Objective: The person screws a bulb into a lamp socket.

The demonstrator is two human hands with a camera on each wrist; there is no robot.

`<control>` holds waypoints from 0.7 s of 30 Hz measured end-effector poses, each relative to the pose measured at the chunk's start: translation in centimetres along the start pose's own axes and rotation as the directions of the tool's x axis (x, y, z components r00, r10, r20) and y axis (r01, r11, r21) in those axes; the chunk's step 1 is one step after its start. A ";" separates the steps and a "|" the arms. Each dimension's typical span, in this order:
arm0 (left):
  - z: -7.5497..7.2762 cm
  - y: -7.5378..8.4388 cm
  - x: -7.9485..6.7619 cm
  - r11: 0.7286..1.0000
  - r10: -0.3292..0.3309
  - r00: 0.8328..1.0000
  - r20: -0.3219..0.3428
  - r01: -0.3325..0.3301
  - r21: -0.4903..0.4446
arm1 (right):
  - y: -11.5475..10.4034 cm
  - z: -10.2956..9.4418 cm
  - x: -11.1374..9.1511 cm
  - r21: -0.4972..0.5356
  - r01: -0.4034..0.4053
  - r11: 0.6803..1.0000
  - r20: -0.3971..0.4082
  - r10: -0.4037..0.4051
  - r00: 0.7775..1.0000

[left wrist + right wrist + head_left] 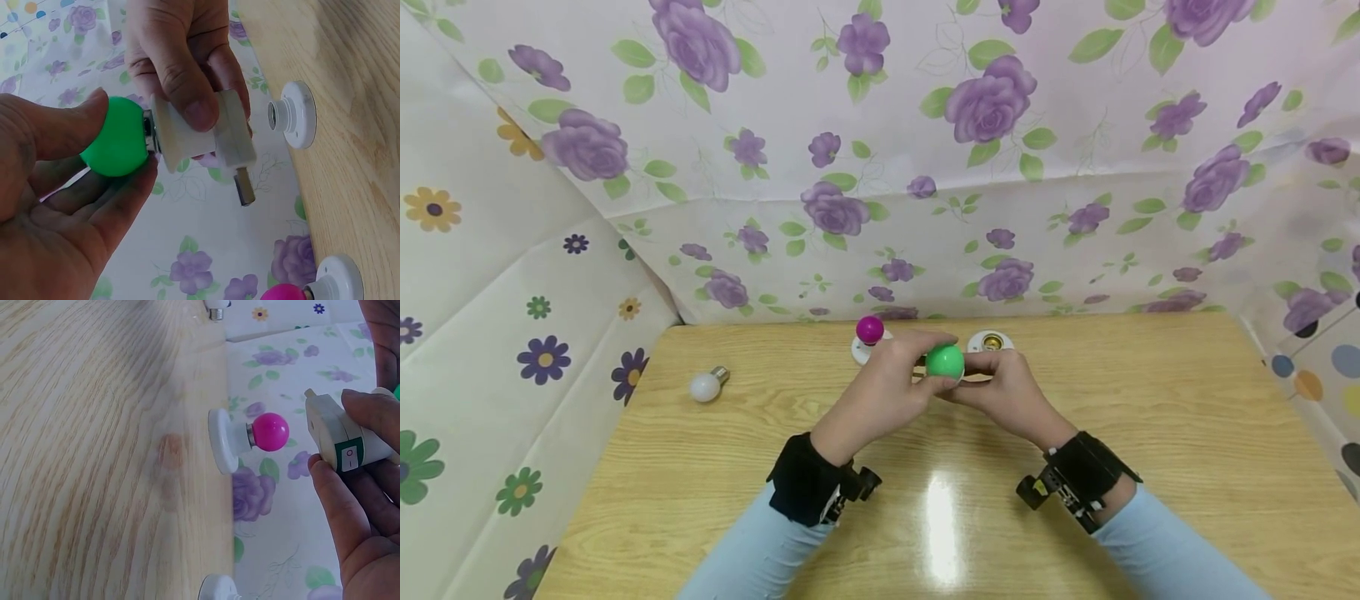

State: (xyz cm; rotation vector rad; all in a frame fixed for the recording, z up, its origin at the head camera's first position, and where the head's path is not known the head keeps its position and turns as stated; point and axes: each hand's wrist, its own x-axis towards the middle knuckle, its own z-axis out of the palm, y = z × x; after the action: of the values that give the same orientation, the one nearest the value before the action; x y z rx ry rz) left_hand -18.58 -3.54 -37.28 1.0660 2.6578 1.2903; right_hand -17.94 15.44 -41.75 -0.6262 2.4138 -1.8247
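Observation:
Between thumb and fingers, my left hand (pixel 891 379) grips a green light bulb (pixel 945 362) by its round globe. My right hand (pixel 1009 396) holds a white plug-in lamp socket (pixel 232 128), thumb on one side and fingers on the other. A metal prong juts from the socket's end, and a green-edged switch label shows on it in the right wrist view. The bulb's metal base is at the socket's mouth, partly inside in the left wrist view. Both are held above the table, in front of two round white lamp holders.
A magenta bulb (pixel 869 330) sits in the left lamp holder (pixel 220 442) near the table's back edge. The right lamp holder (pixel 991 341) has no bulb. A white bulb (pixel 706 386) lies on the wooden table (pixel 700 492) at left. Flowered cloth (pixel 880 150) hangs behind.

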 end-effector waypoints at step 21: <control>-0.1 0.2 -0.2 0.985 -0.133 0.987 -0.087 0.122 -0.118 | 3.0 0.0 0.4 0.012 0.016 1.000 0.047 -0.017 0.999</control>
State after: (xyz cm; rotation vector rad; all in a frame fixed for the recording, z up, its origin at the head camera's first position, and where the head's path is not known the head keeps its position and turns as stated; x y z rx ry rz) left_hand -18.33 -3.65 -37.09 0.8268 2.6320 1.4783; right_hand -19.18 15.96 -44.45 -0.6823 2.3731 -1.8075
